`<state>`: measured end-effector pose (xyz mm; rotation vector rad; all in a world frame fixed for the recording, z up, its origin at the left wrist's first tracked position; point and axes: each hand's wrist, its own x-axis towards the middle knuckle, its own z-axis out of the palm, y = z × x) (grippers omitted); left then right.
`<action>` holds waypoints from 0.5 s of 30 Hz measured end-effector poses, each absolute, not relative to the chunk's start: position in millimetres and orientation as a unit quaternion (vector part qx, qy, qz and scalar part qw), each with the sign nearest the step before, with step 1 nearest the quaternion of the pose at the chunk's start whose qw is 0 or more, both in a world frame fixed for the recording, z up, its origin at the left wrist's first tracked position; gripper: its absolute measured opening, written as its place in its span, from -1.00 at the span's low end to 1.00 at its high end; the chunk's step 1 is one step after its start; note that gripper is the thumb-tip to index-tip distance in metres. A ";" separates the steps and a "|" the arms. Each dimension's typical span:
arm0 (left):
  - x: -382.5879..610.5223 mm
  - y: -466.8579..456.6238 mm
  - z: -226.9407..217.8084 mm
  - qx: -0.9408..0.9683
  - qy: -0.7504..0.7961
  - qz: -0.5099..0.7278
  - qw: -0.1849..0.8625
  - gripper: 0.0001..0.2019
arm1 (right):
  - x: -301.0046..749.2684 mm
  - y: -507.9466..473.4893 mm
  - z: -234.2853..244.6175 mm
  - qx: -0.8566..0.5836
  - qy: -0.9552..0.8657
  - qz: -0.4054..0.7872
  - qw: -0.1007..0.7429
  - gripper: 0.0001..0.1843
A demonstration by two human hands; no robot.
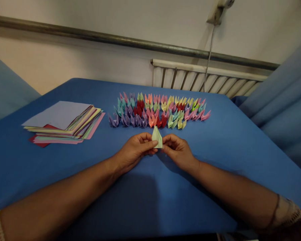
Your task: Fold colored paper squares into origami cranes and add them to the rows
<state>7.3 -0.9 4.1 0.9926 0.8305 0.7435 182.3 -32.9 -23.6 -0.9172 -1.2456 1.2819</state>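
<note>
A small piece of pale green folded paper (pixel 156 136), pointed at the top, is held upright above the blue table. My left hand (pixel 139 146) pinches it from the left, the thumb flat across its lower front. My right hand (pixel 177 150) has thumb and fingertips closed at its lower right edge. Just beyond the hands stand several rows of folded paper cranes (pixel 153 120) in purple, red, pink, green, yellow and blue. The fingers behind the folded paper are partly hidden.
On the left lies an uneven stack of coloured paper sheets (pixel 62 115), a white one on top. The blue table (pixel 110 207) reaches back towards a wall with a metal pipe (pixel 110 39) and a radiator (pixel 190 75). Blue curtains (pixel 286 87) hang at both sides.
</note>
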 end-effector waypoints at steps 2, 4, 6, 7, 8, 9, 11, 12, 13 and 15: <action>9.2 -1.6 2.5 0.494 0.399 0.365 0.681 -0.75 | 182.0 -34.5 -22.0 -0.379 -0.529 0.560 0.513 -0.75; 10.5 -3.2 1.8 0.533 0.415 0.382 0.630 -0.74 | 182.6 -34.1 -21.1 -0.385 -0.523 0.566 0.507 -0.74; 11.2 -5.6 3.0 0.558 0.411 0.385 0.610 -0.74 | 184.1 -31.3 -21.4 -0.396 -0.508 0.571 0.509 -0.74; 11.4 -7.1 4.3 0.561 0.403 0.383 0.613 -0.74 | 185.1 -29.5 -22.0 -0.398 -0.496 0.580 0.509 -0.74; 11.5 -8.4 5.8 0.559 0.392 0.381 0.624 -0.75 | 186.3 -27.6 -22.5 -0.395 -0.484 0.595 0.506 -0.73; 11.6 -9.7 7.4 0.552 0.378 0.382 0.638 -0.76 | 187.6 -25.9 -23.0 -0.386 -0.470 0.614 0.503 -0.73; 11.9 -11.5 10.1 0.536 0.353 0.382 0.665 -0.75 | 190.0 -23.4 -23.5 -0.358 -0.443 0.654 0.498 -0.74; 12.1 -12.0 11.0 0.528 0.342 0.382 0.677 -0.75 | 191.0 -22.7 -23.6 -0.345 -0.433 0.669 0.496 -0.75; 12.3 -12.4 11.6 0.523 0.332 0.380 0.687 -0.73 | 191.9 -22.3 -23.7 -0.334 -0.427 0.681 0.493 -0.76; 12.7 -13.1 11.8 0.518 0.325 0.377 0.696 -0.70 | 193.3 -22.2 -24.1 -0.322 -0.424 0.692 0.488 -0.77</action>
